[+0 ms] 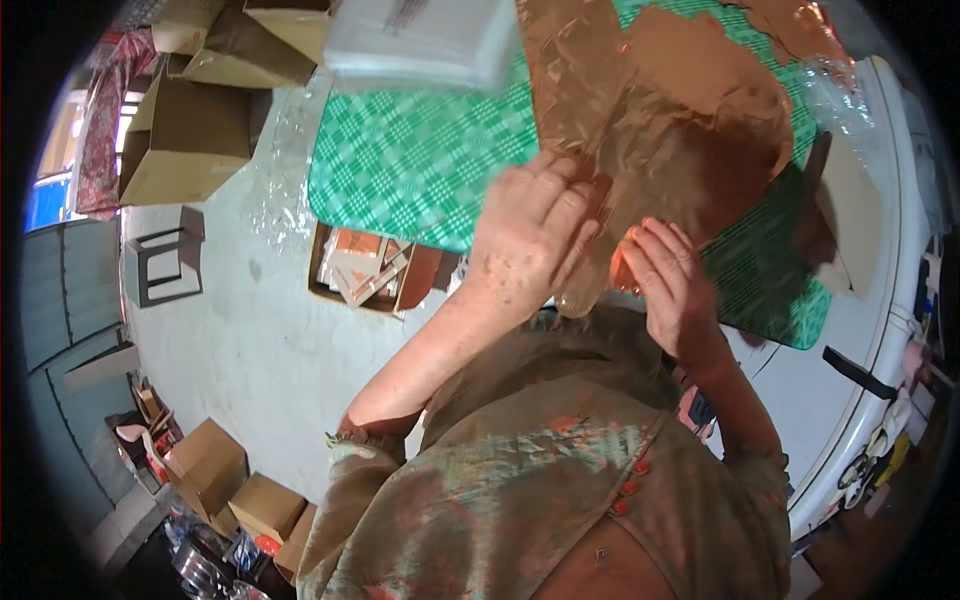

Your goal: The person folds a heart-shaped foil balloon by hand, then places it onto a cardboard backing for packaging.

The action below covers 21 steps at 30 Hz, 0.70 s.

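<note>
A green checked cloth [400, 165] covers the work surface. On it lies a large copper-brown sheet or film [690, 90], with crumpled clear plastic over part of it. My left hand [535, 225] is closed at the near-left edge of this material, fingers curled in on the plastic. To the right, my right hand [670, 280] has its fingers pressed together at a small bright orange piece [628, 265]. A narrow strip of the plastic [582, 280] hangs between both hands toward my body.
A stack of clear plastic bags [425, 45] lies at the back. Under the cloth's left edge stands an open box [325, 285] with cut pieces. Cardboard boxes [190, 150] are at the upper left, a grey stool [165, 258] below them. A white curved rim [885, 330] bounds the right side.
</note>
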{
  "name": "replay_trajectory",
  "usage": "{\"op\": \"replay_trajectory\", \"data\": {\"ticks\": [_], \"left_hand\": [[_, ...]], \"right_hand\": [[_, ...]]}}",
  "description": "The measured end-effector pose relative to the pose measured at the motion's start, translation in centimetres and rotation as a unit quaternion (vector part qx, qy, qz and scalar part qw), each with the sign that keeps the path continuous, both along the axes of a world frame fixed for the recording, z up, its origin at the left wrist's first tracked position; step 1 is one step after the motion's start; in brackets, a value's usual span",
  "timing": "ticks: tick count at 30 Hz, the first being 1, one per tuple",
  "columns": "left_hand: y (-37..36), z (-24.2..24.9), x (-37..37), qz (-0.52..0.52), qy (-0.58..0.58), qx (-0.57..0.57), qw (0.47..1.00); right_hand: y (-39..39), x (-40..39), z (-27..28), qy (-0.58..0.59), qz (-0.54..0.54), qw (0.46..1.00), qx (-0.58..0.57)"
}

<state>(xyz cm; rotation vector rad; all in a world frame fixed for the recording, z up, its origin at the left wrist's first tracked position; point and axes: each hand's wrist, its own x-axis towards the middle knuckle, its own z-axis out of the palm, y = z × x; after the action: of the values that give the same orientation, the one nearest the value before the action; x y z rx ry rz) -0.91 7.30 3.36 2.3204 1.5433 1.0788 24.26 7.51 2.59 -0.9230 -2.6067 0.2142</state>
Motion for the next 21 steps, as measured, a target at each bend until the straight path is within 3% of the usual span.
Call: {"op": "replay_trajectory", "data": {"ticks": [5, 16, 21], "left_hand": [[3.6, -0.8, 2.3, -0.085, 0.058, -0.006, 0.995], [4.6, -2.7, 3.2, -0.071, 0.181, -0.050, 0.980], [4.7, -2.2, 3.1, -0.082, 0.199, -0.070, 0.974]], "right_hand": [[0.0, 0.1, 0.1, -0.003, -0.002, 1.000, 0.000], [0.3, 0.1, 0.2, 0.048, -0.002, 0.999, 0.009], [5.3, -0.6, 1.8, 0.069, -0.022, 0.993, 0.097]]}}
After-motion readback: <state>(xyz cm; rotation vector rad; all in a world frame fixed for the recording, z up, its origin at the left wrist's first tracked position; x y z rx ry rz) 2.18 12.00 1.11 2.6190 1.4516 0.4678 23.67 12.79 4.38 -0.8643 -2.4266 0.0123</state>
